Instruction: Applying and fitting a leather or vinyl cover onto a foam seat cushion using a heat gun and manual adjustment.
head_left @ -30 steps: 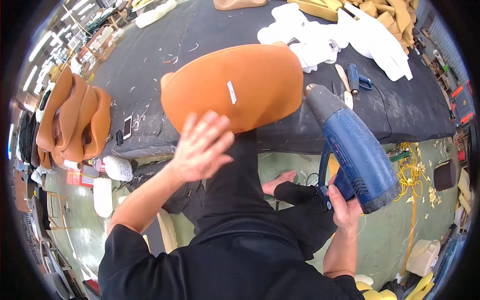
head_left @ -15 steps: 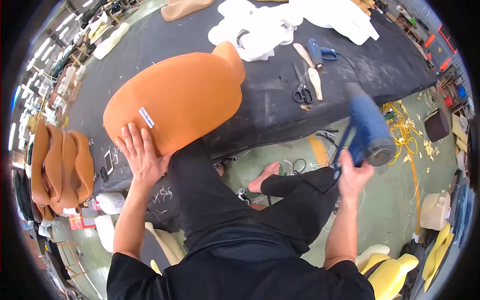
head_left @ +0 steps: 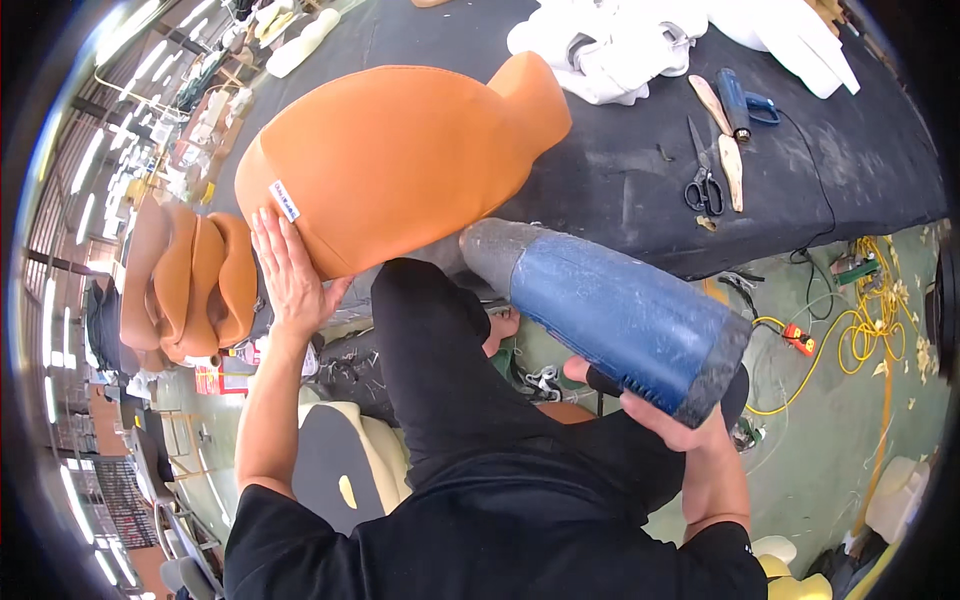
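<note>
The dark surface (head_left: 625, 170) is stretching across the upper view, and the orange cushion (head_left: 390, 160) is lying at its near edge, just beyond the person's black-trousered leg (head_left: 440, 350). White padding (head_left: 610, 45) is sitting behind the cushion on the right. The blue heat gun (head_left: 610, 300) is slanting through the middle, its nozzle pointing at the cushion's lower edge; whether they are touching, I cannot tell. The right hand (head_left: 665, 410) is gripping the heat gun from below, while the left hand (head_left: 292, 270) is lying spread against the cushion's left side, clenching nothing. Beyond, 1 pair of black scissors (head_left: 703, 180) is resting on the surface, and 1 small white label (head_left: 284, 200) is showing near the left fingertips.
</note>
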The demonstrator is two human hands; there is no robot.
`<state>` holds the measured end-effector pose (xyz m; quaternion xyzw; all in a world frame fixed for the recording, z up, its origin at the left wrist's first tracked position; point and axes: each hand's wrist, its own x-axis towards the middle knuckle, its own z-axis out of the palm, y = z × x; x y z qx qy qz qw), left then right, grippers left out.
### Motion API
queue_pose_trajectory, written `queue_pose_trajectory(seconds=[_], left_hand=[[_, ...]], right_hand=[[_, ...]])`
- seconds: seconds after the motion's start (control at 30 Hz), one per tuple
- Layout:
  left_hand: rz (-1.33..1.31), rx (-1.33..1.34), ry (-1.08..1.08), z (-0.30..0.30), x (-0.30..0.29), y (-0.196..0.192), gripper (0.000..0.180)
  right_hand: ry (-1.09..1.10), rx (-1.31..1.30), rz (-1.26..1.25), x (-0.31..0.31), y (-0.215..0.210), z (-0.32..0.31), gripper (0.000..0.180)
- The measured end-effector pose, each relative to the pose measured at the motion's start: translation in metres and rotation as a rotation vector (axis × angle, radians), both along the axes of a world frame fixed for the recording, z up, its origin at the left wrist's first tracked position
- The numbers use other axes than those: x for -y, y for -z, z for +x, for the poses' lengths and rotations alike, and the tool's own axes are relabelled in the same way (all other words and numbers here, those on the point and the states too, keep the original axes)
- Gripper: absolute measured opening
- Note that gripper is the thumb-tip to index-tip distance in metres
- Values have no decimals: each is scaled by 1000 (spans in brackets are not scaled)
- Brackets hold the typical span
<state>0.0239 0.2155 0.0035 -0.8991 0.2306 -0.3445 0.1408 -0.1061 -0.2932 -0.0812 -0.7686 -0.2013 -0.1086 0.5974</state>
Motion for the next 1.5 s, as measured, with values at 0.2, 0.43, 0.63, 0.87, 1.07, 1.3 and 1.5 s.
queue_pose_trajectory(seconds=[0.2, 0.43, 0.63, 0.87, 1.07, 1.3, 1.5], left_hand=[[32, -66, -16, -37, -9, 38, 124], [-64, -212, -127, -68, 32, 40, 122], [37, -326, 44, -99, 78, 46, 100], [287, -555, 71, -87, 116, 32, 86], [545, -249, 277, -38, 173, -7, 85], [333, -1113, 524, -59, 178, 30, 86], [397, -555, 401, -19, 222, -14, 71]], right_hand=[[-8, -514, 170, 10, 13, -24, 46], [-26, -238, 43, 0, 49, -46, 48], [-118, 47, -19, -10, 5, -12, 36], [-69, 277, -175, -7, 10, -11, 40], [282, -395, 523, 5, -3, -27, 38], [519, -166, 582, 40, -7, -25, 42], [588, -93, 592, 66, -1, -21, 38]])
